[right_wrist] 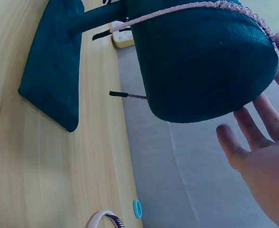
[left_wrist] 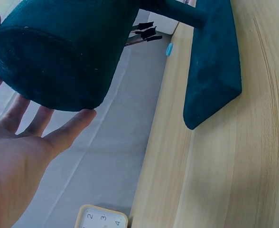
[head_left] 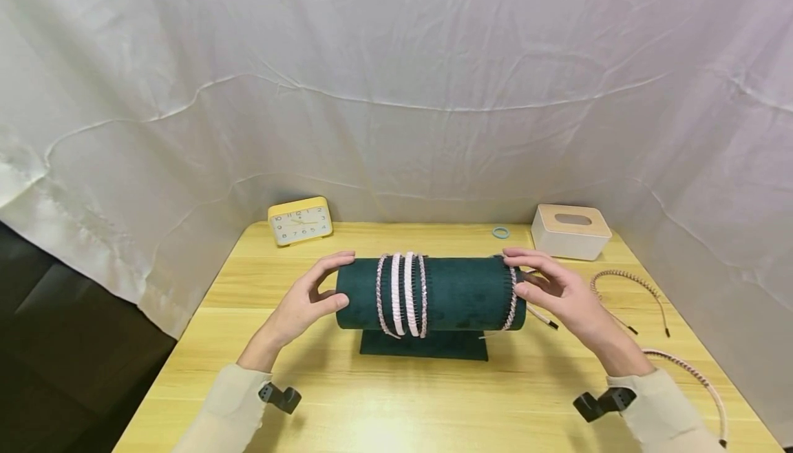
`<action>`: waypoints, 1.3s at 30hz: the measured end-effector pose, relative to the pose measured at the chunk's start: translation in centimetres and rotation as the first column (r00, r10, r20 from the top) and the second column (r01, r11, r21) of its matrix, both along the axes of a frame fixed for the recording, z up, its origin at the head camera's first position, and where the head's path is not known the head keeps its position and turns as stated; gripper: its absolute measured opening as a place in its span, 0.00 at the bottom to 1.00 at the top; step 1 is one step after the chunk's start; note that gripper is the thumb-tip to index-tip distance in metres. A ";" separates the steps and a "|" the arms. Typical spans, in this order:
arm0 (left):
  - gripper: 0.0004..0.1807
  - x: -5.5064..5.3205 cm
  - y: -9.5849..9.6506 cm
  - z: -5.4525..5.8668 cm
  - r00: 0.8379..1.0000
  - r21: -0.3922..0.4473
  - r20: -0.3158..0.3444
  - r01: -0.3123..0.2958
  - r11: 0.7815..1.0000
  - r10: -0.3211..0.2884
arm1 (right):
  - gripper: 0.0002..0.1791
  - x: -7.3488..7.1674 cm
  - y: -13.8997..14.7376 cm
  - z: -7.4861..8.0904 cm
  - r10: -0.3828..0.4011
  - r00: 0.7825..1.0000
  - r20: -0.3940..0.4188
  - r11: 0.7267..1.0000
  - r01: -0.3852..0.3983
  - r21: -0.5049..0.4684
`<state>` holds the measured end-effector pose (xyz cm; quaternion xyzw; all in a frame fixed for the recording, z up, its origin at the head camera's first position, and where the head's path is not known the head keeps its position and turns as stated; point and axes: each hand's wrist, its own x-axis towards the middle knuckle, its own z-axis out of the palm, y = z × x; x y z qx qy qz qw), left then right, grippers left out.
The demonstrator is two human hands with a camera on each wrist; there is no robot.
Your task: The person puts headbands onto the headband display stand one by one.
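A dark green padded headband stand point(head_left: 464, 295) stands crosswise on the table, its roll above a flat base. Several pink and white headbands point(head_left: 397, 295) arch over its left half. A braided pink headband point(head_left: 511, 301) sits near the right end. My left hand point(head_left: 297, 305) touches the roll's left end; its fingers point(left_wrist: 68, 130) spread along the rim in the left wrist view. My right hand point(head_left: 566, 295) touches the right end, index finger and thumb near the braided headband. In the right wrist view its lower fingers point(right_wrist: 232, 145) are spread by the rim.
Loose headbands point(head_left: 628, 275) lie at the right, another point(head_left: 694, 374) nearer the front. A yellow clock point(head_left: 300, 222) stands back left; a tissue box point(head_left: 570, 233) and a small blue ring point(head_left: 500, 232) are back right. Pale curtain point(head_left: 396, 143) encloses the table point(head_left: 384, 398).
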<state>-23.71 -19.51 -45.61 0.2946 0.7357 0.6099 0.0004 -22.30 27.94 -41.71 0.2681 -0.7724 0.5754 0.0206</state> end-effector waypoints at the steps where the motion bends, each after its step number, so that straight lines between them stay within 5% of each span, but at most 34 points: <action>1: 0.35 0.0 0.0 0.1 1.000 0.001 0.003 -0.001 1.000 0.001 | 0.25 0.0 -0.1 0.1 -0.006 1.000 0.005 1.000 0.006 0.010; 15: 0.35 0.3 0.0 0.5 1.000 0.005 0.008 -0.001 1.000 0.001 | 0.24 -0.8 -2.8 0.7 -0.008 0.996 -0.090 0.995 0.017 0.098; 39: 0.35 0.3 0.1 0.4 1.000 0.011 0.013 -0.002 1.000 0.002 | 0.21 -1.5 -5.6 3.0 -0.026 0.967 -0.255 0.918 0.124 0.378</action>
